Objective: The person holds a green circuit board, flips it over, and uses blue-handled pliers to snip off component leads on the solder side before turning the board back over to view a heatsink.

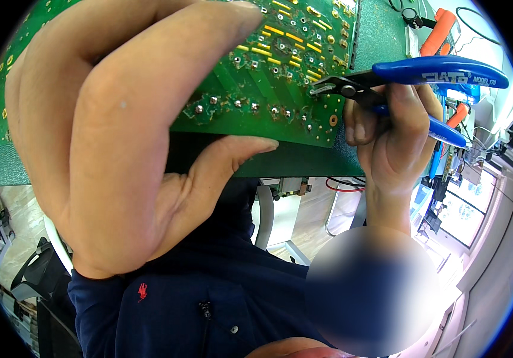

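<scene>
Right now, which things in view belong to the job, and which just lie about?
In use:
- blue-handled cutters in the right hand
- green circuit board under the left hand

Seemingly just lying about:
- upper orange handle
- red wire
- black bag

The board (262,104) is over the table (381,36), left hand (119,131) above its left part; cutters (411,71) (in the right hand (399,134)) reach its near right.
</scene>
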Demonstrator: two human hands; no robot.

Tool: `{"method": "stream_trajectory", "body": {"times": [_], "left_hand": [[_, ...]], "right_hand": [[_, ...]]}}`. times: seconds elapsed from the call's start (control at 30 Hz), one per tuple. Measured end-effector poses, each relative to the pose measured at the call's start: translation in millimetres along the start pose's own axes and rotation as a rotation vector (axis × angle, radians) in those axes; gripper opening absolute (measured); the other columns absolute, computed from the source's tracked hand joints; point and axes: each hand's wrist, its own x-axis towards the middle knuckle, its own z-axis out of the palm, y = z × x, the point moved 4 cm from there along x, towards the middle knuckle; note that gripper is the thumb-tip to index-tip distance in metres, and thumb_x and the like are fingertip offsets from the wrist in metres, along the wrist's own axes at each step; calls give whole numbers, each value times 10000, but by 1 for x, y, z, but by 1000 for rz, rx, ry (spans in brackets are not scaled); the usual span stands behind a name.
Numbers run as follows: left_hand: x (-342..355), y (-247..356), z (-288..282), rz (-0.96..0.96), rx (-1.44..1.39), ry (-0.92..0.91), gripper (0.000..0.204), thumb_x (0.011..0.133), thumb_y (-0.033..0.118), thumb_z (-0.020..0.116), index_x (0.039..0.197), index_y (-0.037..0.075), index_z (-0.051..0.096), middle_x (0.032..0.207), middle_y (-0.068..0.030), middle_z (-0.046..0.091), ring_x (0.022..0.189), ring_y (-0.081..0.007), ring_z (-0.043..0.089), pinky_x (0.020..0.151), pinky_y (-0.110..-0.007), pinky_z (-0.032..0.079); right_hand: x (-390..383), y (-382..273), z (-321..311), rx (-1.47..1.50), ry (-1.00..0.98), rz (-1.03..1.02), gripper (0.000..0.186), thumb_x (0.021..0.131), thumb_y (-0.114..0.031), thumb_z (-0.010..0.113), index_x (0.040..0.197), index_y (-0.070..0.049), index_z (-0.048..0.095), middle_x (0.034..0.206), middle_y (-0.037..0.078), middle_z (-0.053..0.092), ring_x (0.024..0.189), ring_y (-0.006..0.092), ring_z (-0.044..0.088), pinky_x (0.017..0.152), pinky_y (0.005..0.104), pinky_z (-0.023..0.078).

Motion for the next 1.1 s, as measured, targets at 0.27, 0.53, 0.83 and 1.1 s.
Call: {"method": "stream_trajectory", "body": {"times": [0.27,0.53,0.83,1.1], "left_hand": [[1,2,0,-3,3,1,722,698,308,871,1245,-59,576,1230,-168,553,1117,-278,568,912,-336,515],[1,3,-1,-1,34,-6,709,698,308,871,1235,-58,588,1230,-162,557,1120,-277,564,920,-336,502],[0,4,-1,-16,42,4,718,690,314,873,1236,-56,589,1239,-165,555,1131,-276,560,920,-336,500],[1,3,-2,-10,39,2,704,687,297,880,1228,-54,595,1228,-168,564,1118,-274,568,916,-334,503]], "right_hand": [[0,3,-4,-3,-69,-124,242,981,-184,510,913,37,580,687,137,608,435,145,481,436,280,409],[-1,0,-5,-71,-124,-242,238,989,-189,513,942,38,570,723,139,617,458,147,501,434,273,412],[-2,-4,4,-34,26,-21,285,1001,-215,482,870,26,558,567,111,521,433,160,467,433,265,384],[-8,-21,9,-259,56,-188,260,977,-178,536,853,49,567,588,124,564,439,155,512,445,253,405]]}}
